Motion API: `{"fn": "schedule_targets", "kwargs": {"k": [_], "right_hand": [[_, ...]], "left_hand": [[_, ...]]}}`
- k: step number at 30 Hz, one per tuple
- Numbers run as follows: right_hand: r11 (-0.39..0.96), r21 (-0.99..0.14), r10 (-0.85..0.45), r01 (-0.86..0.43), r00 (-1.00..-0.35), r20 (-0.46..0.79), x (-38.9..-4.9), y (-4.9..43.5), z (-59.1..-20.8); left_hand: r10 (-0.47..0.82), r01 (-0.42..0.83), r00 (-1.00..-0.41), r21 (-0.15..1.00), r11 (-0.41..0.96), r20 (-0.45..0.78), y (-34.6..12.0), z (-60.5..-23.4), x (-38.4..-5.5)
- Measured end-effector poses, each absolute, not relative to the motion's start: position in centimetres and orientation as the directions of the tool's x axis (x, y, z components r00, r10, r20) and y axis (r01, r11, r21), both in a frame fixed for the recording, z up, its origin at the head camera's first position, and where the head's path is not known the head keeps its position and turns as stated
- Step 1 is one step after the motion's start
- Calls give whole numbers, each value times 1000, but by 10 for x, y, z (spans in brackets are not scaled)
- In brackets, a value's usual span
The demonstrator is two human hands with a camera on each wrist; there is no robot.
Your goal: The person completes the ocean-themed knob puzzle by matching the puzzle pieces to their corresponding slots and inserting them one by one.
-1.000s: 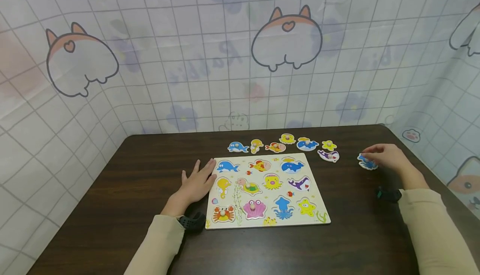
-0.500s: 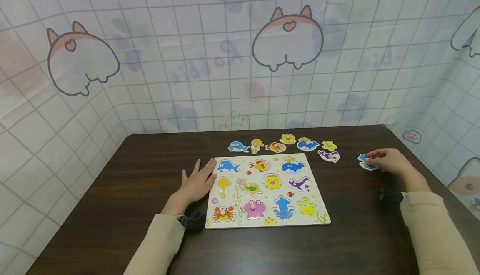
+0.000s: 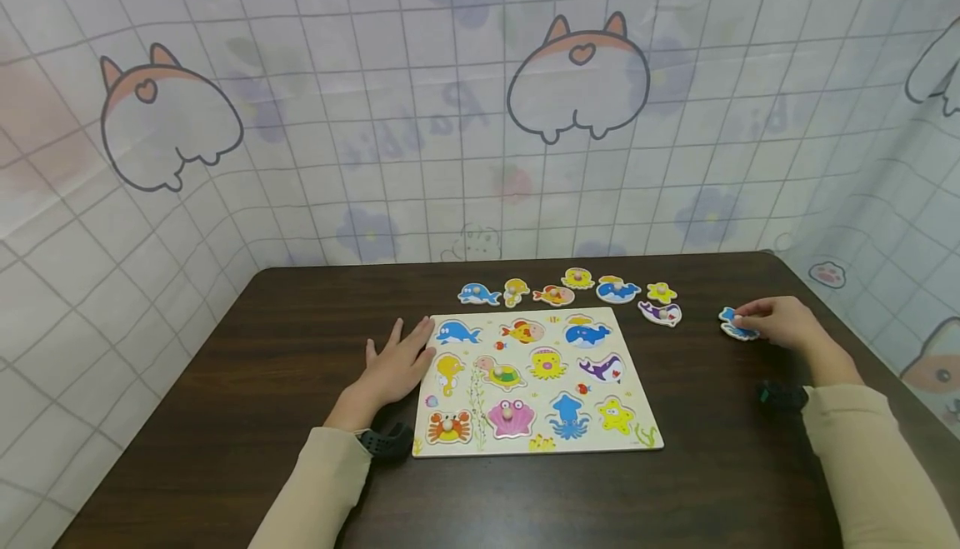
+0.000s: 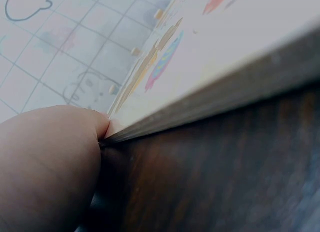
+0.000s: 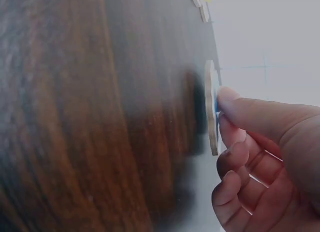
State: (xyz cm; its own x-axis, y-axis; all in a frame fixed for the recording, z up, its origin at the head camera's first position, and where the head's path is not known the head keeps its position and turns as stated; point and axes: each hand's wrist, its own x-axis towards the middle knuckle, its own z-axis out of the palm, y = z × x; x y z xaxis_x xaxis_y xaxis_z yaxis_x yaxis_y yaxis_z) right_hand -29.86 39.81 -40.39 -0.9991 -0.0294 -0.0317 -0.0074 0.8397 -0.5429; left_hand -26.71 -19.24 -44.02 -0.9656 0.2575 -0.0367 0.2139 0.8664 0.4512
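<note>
My left hand (image 3: 393, 368) lies with fingers spread at the left edge of the wooden puzzle board (image 3: 555, 444), fingertips touching its rim. In the left wrist view the thumb side meets the board's edge. Thumb and fingers of my right hand (image 3: 783, 324) pinch a blue squid puzzle piece (image 3: 735, 331) at the table's right side. The right wrist view shows the piece (image 5: 210, 107) edge-on, a little off the table, its knob hidden by the fingertips. On the board, the turtle (image 3: 504, 376), crab (image 3: 448, 427) and pink shell (image 3: 510, 420) pieces have knobs. The printed squid slot (image 3: 567, 416) is bare.
Behind the board lie loose knobbed pieces: a dolphin (image 3: 478, 293), seahorse (image 3: 515, 291), fish (image 3: 553, 296), octopus (image 3: 577, 279), blue whale (image 3: 618, 289), starfish (image 3: 662, 292) and purple whale (image 3: 660, 313). A patterned cloth (image 3: 480, 157) hangs behind the dark table (image 3: 225, 399).
My right hand has shifted slightly toward me, and the squid piece has turned a little in its fingers. The left hand and the board stay in place.
</note>
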Motion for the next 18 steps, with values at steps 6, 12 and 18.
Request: {"fn": "schedule_targets", "kwargs": {"k": [6, 12, 18], "right_hand": [[857, -514, -34, -33, -999, 8, -297, 393, -396], [861, -502, -64, -74, -997, 37, -295, 373, -386], [857, -503, -91, -110, -994, 63, -292, 349, -382]], "left_hand": [[257, 215, -966, 454, 865, -33, -192, -440, -266], [254, 213, -967, 458, 863, -28, -192, -439, -265], [255, 213, -966, 451, 867, -34, -192, -439, -266]]}}
